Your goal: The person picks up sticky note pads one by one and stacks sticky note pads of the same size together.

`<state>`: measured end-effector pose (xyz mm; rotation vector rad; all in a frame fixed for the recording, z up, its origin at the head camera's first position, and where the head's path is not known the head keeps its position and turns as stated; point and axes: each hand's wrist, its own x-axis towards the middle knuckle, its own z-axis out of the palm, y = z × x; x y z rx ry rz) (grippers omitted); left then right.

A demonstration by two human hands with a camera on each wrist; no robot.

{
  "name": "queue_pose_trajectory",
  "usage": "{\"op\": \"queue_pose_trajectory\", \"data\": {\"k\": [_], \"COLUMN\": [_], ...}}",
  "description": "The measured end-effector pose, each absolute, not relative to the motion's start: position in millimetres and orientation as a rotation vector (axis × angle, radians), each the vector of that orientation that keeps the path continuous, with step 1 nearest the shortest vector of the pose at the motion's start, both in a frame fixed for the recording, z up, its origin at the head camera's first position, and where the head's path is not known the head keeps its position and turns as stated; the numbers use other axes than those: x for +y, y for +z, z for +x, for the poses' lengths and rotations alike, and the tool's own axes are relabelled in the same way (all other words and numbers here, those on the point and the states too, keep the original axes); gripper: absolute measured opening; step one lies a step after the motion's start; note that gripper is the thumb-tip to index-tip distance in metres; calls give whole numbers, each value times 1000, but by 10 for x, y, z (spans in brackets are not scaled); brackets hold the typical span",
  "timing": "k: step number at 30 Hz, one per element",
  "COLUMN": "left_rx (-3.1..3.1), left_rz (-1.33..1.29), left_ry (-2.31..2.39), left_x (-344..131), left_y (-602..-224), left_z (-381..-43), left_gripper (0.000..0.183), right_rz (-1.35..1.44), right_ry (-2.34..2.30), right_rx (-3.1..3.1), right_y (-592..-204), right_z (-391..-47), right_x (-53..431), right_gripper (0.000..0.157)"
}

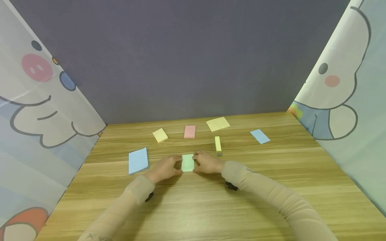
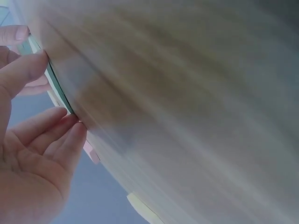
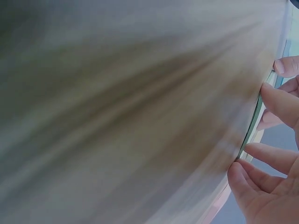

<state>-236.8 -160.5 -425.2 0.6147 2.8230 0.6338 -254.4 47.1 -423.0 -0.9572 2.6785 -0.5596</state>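
- Green notepad [image 1: 188, 163] lies flat on the wooden table [image 1: 193, 211], between both hands.
- Left hand [image 1: 166, 168], at the notepad's nine o'clock, grips its left corners, thumb near, fingertips far.
- Right hand [image 1: 207, 163], at three o'clock, grips the right corners likewise.
- Pink pad [image 1: 189, 132] sits at twelve; yellow block [image 1: 218, 145] at two, just beyond the right hand.
- Light, equal pressure, with fingertips low along the edges, should keep the sheets square.
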Motion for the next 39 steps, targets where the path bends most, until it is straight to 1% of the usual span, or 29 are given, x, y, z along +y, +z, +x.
{"op": "queue_pose_trajectory", "data": {"k": [14,22,29,33,39], "left_rx": [2843,2828,2796,2768,2729], "left_rz": [662,635,614,571,523], "left_ry": [627,628,650,688,773], "left_x": [-1446,-1427,-1465,-1525,-1685], "left_y": [-4258,-4232,-4209,-4176,-4081], "left_z": [-2452,-2460,-2469,-2465,-2484], "left_gripper": [52,53,60,61,59], "right_rz": [-947,-932,-938,-938,-891], "right_ry": [-581,-555,-561,-559,-580], "right_rx": [2683,2678,2673,2678,2675], "right_y": [-4227,-4199,-4190,-4207,-4219], "right_z": [-2586,-2599,-2609,-2616,-2619], "right_x": [565,575,586,586,582], "right_gripper": [55,56,56,58,68]}}
